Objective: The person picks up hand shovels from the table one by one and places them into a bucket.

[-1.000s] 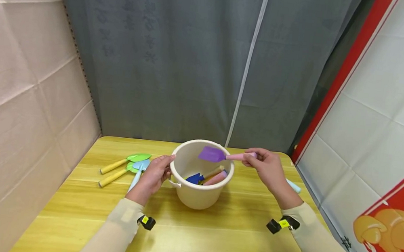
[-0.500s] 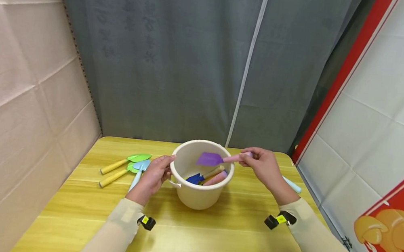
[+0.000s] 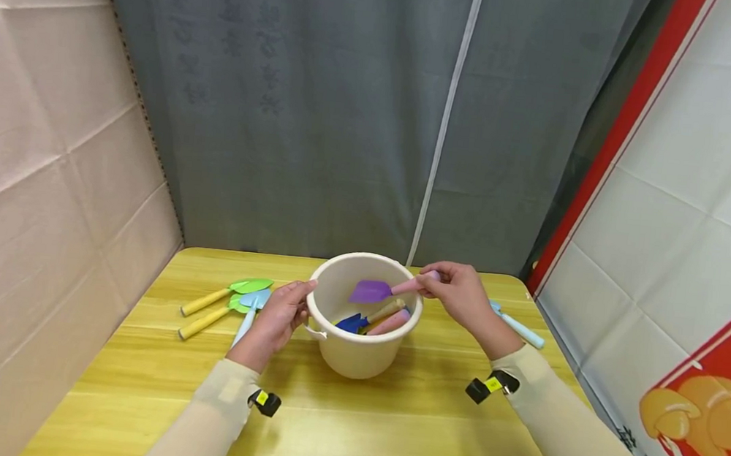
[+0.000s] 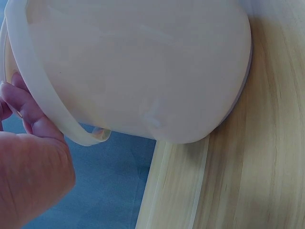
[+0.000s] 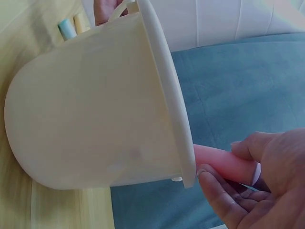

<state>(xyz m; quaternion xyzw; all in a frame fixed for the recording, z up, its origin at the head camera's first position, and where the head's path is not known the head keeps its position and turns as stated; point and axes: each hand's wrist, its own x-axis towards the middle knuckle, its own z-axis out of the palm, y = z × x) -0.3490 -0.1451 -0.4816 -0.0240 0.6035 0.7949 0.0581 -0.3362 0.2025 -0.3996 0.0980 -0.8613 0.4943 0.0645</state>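
Observation:
A cream plastic bucket (image 3: 353, 359) stands upright on the table. My left hand (image 3: 279, 315) grips its left rim, thumb on top, beside the side handle. Over the bucket's mouth, a small toy shovel (image 3: 369, 291) with a purple blade and pink handle tilts blade-down to the left. My right hand (image 3: 461, 296) pinches its handle near the end, just outside the right rim. In the right wrist view the pink handle (image 5: 219, 160) shows between thumb and fingers, its blade hidden by the bucket. Inside lie a blue shovel (image 3: 351, 323) and a pink handle (image 3: 389, 323).
Left of the bucket lie two green shovels with yellow handles (image 3: 204, 323) and a light blue shovel (image 3: 246, 325), partly overlapping. Another light blue shovel (image 3: 523, 332) lies near the table's right edge. A grey curtain (image 3: 324, 106) hangs behind the table (image 3: 346, 432).
My right hand has moved left and slightly inward, bringing the purple shovel lower into the bucket's mouth. More of the right light blue shovel shows. The left hand and bucket stay put.

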